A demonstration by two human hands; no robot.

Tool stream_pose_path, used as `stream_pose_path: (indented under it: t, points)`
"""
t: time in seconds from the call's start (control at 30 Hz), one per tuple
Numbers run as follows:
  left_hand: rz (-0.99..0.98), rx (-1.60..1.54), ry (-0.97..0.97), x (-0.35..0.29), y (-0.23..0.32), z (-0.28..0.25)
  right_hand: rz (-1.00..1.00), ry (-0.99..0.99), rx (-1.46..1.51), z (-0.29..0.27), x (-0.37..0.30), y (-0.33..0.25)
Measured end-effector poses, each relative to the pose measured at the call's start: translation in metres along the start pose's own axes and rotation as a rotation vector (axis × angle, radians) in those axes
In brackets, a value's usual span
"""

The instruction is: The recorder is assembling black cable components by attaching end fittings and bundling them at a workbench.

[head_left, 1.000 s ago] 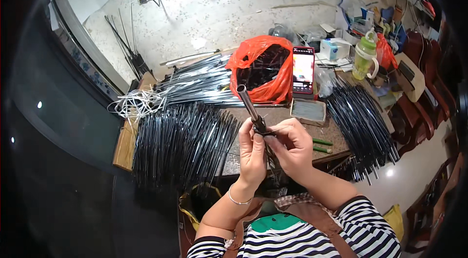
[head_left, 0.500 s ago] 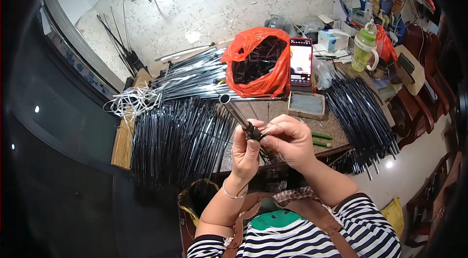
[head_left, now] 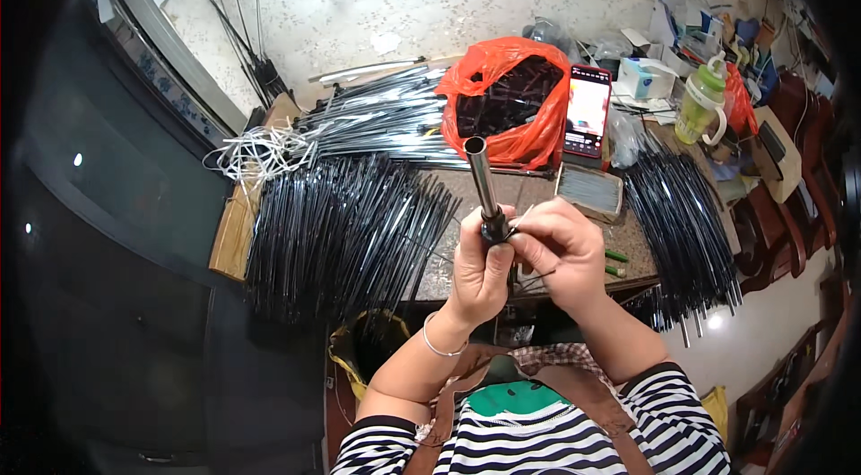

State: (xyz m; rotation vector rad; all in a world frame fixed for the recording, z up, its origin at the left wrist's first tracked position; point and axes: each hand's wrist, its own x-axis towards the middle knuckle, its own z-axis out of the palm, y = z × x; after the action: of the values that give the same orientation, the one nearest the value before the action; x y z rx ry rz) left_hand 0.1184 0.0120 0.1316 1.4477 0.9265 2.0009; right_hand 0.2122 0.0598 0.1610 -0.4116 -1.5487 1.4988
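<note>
Centrally, left hand [head_left: 480, 273] gripping metal tube [head_left: 482, 183]; orange bag [head_left: 511, 98] behind

Little open tabletop around us

We see bare table [head_left: 529, 192] only ahead; rod heaps on the left [head_left: 336, 233] and right [head_left: 682, 224], orange bag [head_left: 511, 98] and phone [head_left: 587, 110] block beyond.

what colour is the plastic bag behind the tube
Orange-red plastic bag, holding dark pieces; clearest in the head view.

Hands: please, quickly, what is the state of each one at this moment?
Left hand: closed around the lower end of the dark metal tube.
Right hand: fingers pinched on a thin wire at the tube's base.
</note>
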Motion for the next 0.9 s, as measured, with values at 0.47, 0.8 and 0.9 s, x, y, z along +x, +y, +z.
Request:
stream_pose_path:
  t: [0.47,0.8,0.9]
  points:
    - [-0.184,0.229,-0.532,0.023,0.011,-0.028,0.179,-0.203,0.200,-0.014,0.008,-0.001]
    - [-0.094,-0.068,-0.138,0.011,0.004,-0.004,-0.947,-0.035,-1.058,-0.009,-0.004,-0.021]
    - [0.021,0.242,-0.078,0.005,-0.014,-0.009,-0.485,-0.062,-0.578,-0.009,-0.008,-0.019]
